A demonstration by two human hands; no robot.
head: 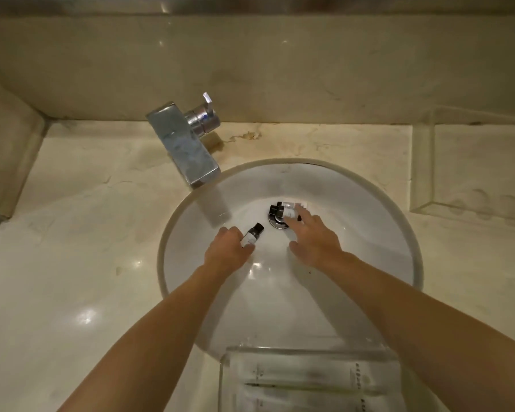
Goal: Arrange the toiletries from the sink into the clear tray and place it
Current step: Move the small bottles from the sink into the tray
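Toiletries sit low in the white sink (pixel 369 221): one small bottle (pixel 251 234) with a black cap is gripped by the left hand (pixel 226 251), fingers curled round it. Two more small bottles (pixel 286 210) lie by the drain (pixel 278 223), just beyond the right hand (pixel 314 240), whose straight fingertips touch them (no grip visible). Clear tray (pixel 229 379) rests on the near sink rim, between the forearms, holding white packets (pixel 309 379). Faucet (pixel 185 144) stands beyond the left hand on the table (pixel 72 233).
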